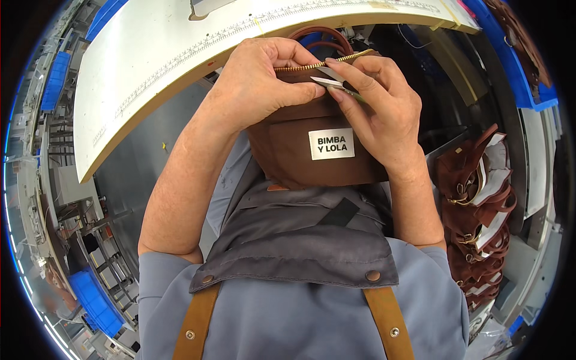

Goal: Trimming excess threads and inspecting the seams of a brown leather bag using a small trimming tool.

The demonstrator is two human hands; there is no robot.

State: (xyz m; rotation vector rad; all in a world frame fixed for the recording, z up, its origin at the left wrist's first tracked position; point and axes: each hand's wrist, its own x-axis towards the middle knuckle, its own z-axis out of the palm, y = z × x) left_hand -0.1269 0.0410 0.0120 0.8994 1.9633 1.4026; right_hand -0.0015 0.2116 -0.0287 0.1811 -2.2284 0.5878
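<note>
Here the brown leather bag [312, 147] sits upright in the person's lap, just below the edge of the white worktable [180, 54], its white sewn label facing up. The left hand [258, 84] clamps the bag's top edge, thumb pressed along the front and fingers curled over the brass zipper [324, 62]. The right hand [375, 108] pinches a small pair of metal snips [329, 79] between thumb and forefinger, blades lying just under the zipper and almost touching the left thumb tip.

The risk, as I judge it, is a nick: the blade points sit so close to that thumb and to the leather that 1 slip of the grip could cut skin or seam.

Both forearms rise from the lap, elbows apart, wrists bent inward over the bag. More brown bags [477, 192] hang to the right of it.
</note>
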